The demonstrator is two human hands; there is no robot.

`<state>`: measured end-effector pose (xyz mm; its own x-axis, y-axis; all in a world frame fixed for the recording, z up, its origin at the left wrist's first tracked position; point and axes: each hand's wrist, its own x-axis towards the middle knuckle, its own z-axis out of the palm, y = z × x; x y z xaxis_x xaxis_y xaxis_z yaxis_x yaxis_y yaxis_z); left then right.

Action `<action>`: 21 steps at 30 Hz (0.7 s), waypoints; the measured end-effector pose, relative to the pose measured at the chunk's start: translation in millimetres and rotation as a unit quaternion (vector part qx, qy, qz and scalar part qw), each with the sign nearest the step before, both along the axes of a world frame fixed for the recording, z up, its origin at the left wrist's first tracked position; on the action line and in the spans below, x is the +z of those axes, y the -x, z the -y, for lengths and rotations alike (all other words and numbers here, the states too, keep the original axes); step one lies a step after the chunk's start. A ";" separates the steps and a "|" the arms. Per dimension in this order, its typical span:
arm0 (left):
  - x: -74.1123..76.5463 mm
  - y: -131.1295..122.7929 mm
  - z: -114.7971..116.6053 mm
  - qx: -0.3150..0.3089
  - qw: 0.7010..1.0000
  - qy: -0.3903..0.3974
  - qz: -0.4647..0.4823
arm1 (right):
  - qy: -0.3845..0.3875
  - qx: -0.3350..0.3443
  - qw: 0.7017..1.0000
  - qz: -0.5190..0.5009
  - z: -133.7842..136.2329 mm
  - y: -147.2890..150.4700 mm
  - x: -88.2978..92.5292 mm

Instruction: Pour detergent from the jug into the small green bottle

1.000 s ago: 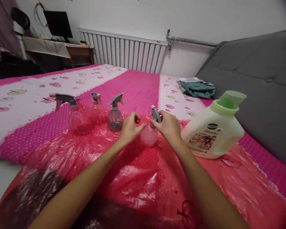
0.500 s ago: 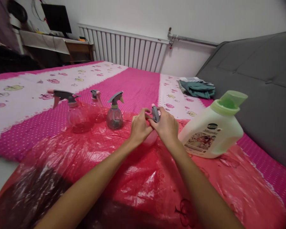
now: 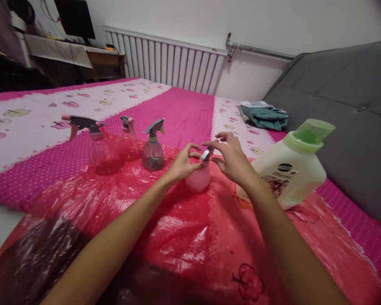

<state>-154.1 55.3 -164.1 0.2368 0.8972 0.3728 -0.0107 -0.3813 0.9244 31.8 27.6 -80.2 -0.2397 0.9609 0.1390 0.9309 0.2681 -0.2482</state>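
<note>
A small spray bottle point(image 3: 198, 179) with a pale pinkish body and a grey trigger head stands upright on a red plastic sheet point(image 3: 178, 220). My left hand point(image 3: 184, 164) grips it around the neck, thumb in front and fingers curled behind. Beside the trigger head, my right hand point(image 3: 233, 157) has its thumb and fingers spread apart; the index fingertip is at the top of the head, and I cannot tell whether it touches. To the right leans a large white detergent jug point(image 3: 292, 169) with a green cap, partly hidden by my right forearm.
On the left of the sheet stand a pink-and-grey spray bottle point(image 3: 100, 154), another with a pink trigger point(image 3: 127, 142) and a clear one with a grey head point(image 3: 153, 154). Folded clothes point(image 3: 263, 116) lie on the bed near the grey headboard point(image 3: 339, 101). A radiator point(image 3: 165, 59) lines the wall.
My right hand has loosened from the spray head, its fingers spreading and shifting right. The bottle's body has come into view, its head turned. My left hand has stayed on it.
</note>
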 end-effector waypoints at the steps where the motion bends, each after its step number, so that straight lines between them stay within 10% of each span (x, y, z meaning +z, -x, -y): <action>1: 1.1 2.7 -0.9 -0.020 1.000 0.007 0.005 | -0.003 0.008 1.000 0.007 -2.3 0.2 1.3; 10: 4.1 11.4 -7.8 -0.121 0.992 0.027 -0.004 | 0.056 0.087 0.992 0.075 -24.1 -1.7 -3.7; 21: -1.1 40.3 -3.0 -0.061 0.984 -0.037 -0.165 | 0.132 0.076 0.983 0.102 -18.4 8.0 20.0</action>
